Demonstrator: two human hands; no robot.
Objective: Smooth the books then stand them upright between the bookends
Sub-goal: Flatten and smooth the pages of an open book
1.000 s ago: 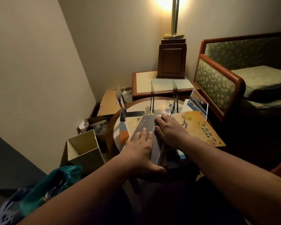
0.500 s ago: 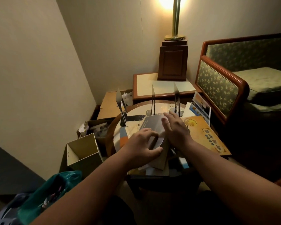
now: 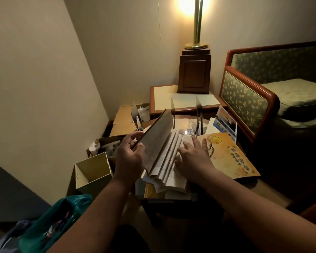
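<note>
In the head view, your left hand (image 3: 130, 157) grips the raised cover of the open book (image 3: 164, 152), with its fingers (image 3: 128, 141) curled round the edge of the cover. Your right hand (image 3: 193, 156) lies flat on the right-hand pages with straight, spread fingers and holds nothing. The book rests on a pile of other books (image 3: 153, 192) at the near side of the round bench (image 3: 181, 122), in front of the upright metal bookends (image 3: 199, 114); an orange booklet (image 3: 230, 156) lies just beside your right hand.
</note>
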